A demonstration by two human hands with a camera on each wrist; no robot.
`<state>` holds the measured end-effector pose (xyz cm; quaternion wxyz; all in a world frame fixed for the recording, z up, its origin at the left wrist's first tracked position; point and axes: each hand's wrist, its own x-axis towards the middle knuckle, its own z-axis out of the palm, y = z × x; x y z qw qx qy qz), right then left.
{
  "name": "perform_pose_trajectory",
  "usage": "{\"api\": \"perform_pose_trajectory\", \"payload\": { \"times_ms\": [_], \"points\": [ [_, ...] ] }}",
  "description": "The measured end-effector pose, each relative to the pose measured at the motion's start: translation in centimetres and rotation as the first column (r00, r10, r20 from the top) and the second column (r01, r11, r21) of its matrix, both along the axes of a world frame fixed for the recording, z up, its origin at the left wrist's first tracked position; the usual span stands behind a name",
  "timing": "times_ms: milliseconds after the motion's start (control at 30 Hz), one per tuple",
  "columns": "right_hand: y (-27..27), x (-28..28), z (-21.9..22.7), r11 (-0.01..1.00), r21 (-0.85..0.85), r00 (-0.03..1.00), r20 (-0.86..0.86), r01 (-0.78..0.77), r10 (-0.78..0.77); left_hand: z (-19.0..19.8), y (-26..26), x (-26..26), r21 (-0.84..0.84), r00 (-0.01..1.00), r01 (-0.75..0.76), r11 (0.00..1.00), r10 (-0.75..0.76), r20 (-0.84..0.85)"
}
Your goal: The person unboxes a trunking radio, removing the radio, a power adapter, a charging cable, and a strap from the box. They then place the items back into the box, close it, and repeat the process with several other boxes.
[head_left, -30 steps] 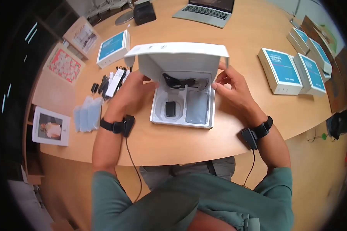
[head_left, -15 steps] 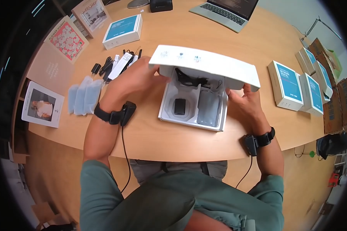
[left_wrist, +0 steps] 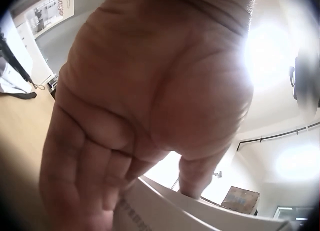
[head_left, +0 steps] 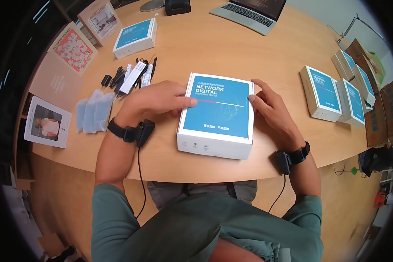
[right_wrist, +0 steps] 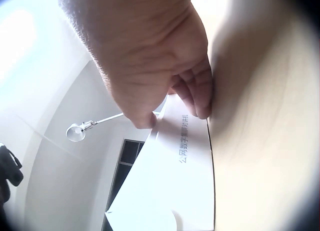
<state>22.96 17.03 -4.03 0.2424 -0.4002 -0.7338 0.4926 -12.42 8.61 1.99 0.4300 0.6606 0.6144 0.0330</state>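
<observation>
One left hand (head_left: 163, 98), one right hand (head_left: 273, 109), two wrist cameras (head_left: 145, 133), one desk (head_left: 196, 37), one laptop (head_left: 251, 16), at least six blue-topped boxes (head_left: 216, 114), three pale blue packets (head_left: 91, 111), four printed covers (head_left: 73, 48); cables (head_left: 117, 78) too jumbled to count

**Around a busy table (head_left: 231, 52)**

At the far side we see a laptop (head_left: 247, 16). On the left we have a blue-topped box (head_left: 135, 37), a Flower Market print (head_left: 74, 46), a portrait card (head_left: 48, 123) and, right of that, pale blue sleeves (head_left: 91, 114), with black cables (head_left: 117, 77) just beyond. On the right we spot several similar boxes (head_left: 323, 95) near brown cardboard (head_left: 379, 120) and, blurred past the edge, perhaps a dark bag (head_left: 377, 160).
</observation>
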Motion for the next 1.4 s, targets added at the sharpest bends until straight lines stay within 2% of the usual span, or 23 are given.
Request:
{"api": "perform_pose_trajectory", "payload": {
  "times_ms": [67, 167, 233, 267, 333, 367, 400, 467, 500, 533, 633, 667, 700, 733, 767, 833, 867, 900, 933, 1000, 1133, 1233, 1400],
  "points": [
    [0.4, -0.1, -1.0, 0.995, 0.096, 1.0, -0.018, 0.001, 0.0, -0.8, 0.2, 0.5, 0.071, 0.999, 0.05, 0.996, -0.05, 0.003],
    [0.7, -0.2, -1.1, 0.991, 0.113, 0.994, -0.081, 0.076, -0.067, -2.0, 0.0, 1.8, 0.152, 0.983, -0.078, 0.985, 0.05, 0.176],
    [0.8, 0.0, -1.1, 0.989, 0.088, 0.977, -0.191, 0.119, -0.1, -3.6, 0.2, 2.8, 0.323, 0.839, -0.214, 0.922, 0.005, 0.543],
    [1.0, 0.2, -1.2, 0.988, 0.083, 0.975, -0.193, 0.13, -0.112, -4.1, 0.4, 2.8, 0.319, 0.841, -0.203, 0.926, -0.002, 0.541],
    [1.4, 0.6, -1.3, 0.998, -0.041, 0.945, -0.322, 0.045, -0.056, -3.9, 0.7, 3.3, 0.074, 0.608, -0.384, 0.92, 0.192, 0.771],
    [1.2, 0.8, -1.3, 0.997, -0.042, 0.942, -0.327, 0.057, -0.068, -4.5, 1.2, 2.5, 0.036, 0.521, -0.334, 0.942, 0.152, 0.84],
    [0.8, 0.5, -1.0, 0.99, 0.132, 0.961, -0.277, 0.052, -0.013, -4.9, 1.5, 1.9, 0.038, 0.53, -0.319, 0.947, 0.145, 0.836],
    [0.0, -0.1, -0.4, 0.89, 0.456, 0.988, -0.147, 0.018, 0.056, -5.1, 2.1, 1.1, -0.161, 0.292, -0.283, 0.945, 0.245, 0.925],
    [-0.3, -0.3, -0.3, 0.882, 0.471, 0.996, -0.088, 0.014, 0.031, -4.4, 2.0, 1.2, -0.195, 0.285, -0.26, 0.946, 0.268, 0.92],
    [-0.5, -0.4, -0.2, 0.885, 0.463, 0.995, -0.102, 0.039, 0.01, -4.4, 1.9, 1.4, -0.2, 0.303, -0.243, 0.949, 0.27, 0.914],
    [-0.4, -0.3, 0.2, 0.649, 0.761, 0.992, -0.089, 0.01, 0.089, -4.7, 1.6, 2.4, -0.192, 0.355, -0.246, 0.95, 0.272, 0.894],
    [-0.1, -0.1, 0.1, 0.655, 0.754, 0.993, -0.106, 0.044, 0.055, -4.0, 1.7, 2.3, -0.196, 0.378, -0.218, 0.956, 0.268, 0.886],
    [0.2, 0.2, -0.1, 0.658, 0.752, 0.987, -0.125, 0.027, 0.102, -2.5, 1.7, 1.8, 0.023, 0.698, -0.414, 0.91, 0.302, 0.65],
    [0.4, 0.4, -0.3, 0.66, 0.752, 0.979, -0.146, 0.014, 0.146, -1.2, 1.7, 1.9, 0.314, 0.873, -0.47, 0.825, 0.381, 0.305],
    [0.9, 0.3, -0.7, 0.649, 0.759, 0.974, -0.182, 0.052, 0.135, -0.4, 1.2, 2.6, 0.313, 0.891, -0.435, 0.844, 0.353, 0.285],
    [1.3, 0.4, -0.9, 0.651, 0.753, 0.97, -0.218, 0.097, 0.108, 1.4, -1.1, 3.7, 0.69, 0.884, -0.362, 0.626, -0.005, 0.468],
    [1.3, 0.3, -1.0, 0.648, 0.755, 0.966, -0.231, 0.102, 0.118, 2.7, -2.5, 5.7, 0.847, 0.964, -0.122, 0.517, -0.143, 0.226],
    [1.3, 0.0, -0.9, 0.628, 0.769, 0.956, -0.262, 0.122, 0.135, 4.0, -3.9, 8.6, 0.923, 0.97, 0.126, 0.363, -0.24, -0.039],
    [1.2, 0.1, -1.0, 0.629, 0.767, 0.957, -0.262, 0.127, 0.126, 4.7, -4.7, 10.7, 0.904, 0.944, 0.286, 0.317, -0.253, -0.21],
    [1.1, 0.0, -1.1, 0.533, 0.837, 0.966, -0.226, 0.125, 0.127, 4.3, -4.6, 13.2, 0.881, 0.888, 0.429, 0.2, -0.271, -0.371],
    [0.9, -0.5, -1.1, 0.501, 0.839, 0.935, -0.322, 0.21, 0.148, 3.5, -3.9, 12.9, 0.884, 0.877, 0.443, 0.148, -0.276, -0.393],
    [0.9, -0.4, -1.3, 0.49, 0.849, 0.942, -0.301, 0.197, 0.145, 3.1, -3.9, 13.0, 0.924, 0.922, 0.346, 0.163, -0.243, -0.302],
    [0.8, -0.1, -1.4, 0.575, 0.804, 0.959, -0.261, 0.152, 0.11, 1.6, -3.2, 14.2, 0.904, 0.894, 0.428, -0.01, -0.143, -0.425]
  ]
}}
